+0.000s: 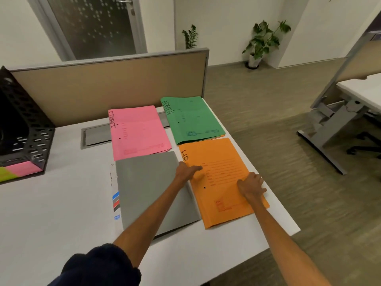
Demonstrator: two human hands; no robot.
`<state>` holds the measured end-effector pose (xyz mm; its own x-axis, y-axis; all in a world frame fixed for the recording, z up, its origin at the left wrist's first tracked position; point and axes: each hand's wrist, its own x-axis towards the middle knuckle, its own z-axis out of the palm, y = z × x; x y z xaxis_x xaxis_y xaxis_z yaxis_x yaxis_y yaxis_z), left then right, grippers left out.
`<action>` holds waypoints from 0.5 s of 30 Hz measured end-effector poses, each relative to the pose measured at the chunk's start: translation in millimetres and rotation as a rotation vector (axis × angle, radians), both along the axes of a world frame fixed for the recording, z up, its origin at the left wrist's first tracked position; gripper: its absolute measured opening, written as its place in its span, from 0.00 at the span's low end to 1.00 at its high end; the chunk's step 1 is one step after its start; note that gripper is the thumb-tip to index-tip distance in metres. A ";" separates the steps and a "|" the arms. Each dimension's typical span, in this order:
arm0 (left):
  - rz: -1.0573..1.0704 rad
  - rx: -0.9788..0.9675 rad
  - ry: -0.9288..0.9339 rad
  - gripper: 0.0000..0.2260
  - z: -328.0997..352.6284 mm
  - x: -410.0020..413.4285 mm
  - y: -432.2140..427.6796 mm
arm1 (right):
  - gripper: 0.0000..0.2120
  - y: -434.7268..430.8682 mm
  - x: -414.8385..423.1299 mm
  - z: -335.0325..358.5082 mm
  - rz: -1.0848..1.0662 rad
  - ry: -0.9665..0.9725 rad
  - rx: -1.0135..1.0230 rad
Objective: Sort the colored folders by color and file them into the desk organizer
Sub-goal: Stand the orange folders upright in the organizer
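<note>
Orange folder point(222, 157), long axis pointing away: left hand point(185, 172) flat on it, right hand point(250, 187) gripping its outer edge; desk organizer point(24, 129) well left, nearer left hand

Dark navy fleece sleeve point(103, 265), pushed up

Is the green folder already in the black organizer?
No, the green folder lies flat on the desk's far right corner, away from the black organizer.
</note>
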<state>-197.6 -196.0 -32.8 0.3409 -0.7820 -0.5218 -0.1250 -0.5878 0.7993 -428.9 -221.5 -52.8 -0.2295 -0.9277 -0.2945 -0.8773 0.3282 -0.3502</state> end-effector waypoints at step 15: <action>0.097 -0.114 0.190 0.25 4.3 -44.3 34.4 | 0.30 12.0 -26.7 -10.9 -0.085 -0.169 -0.081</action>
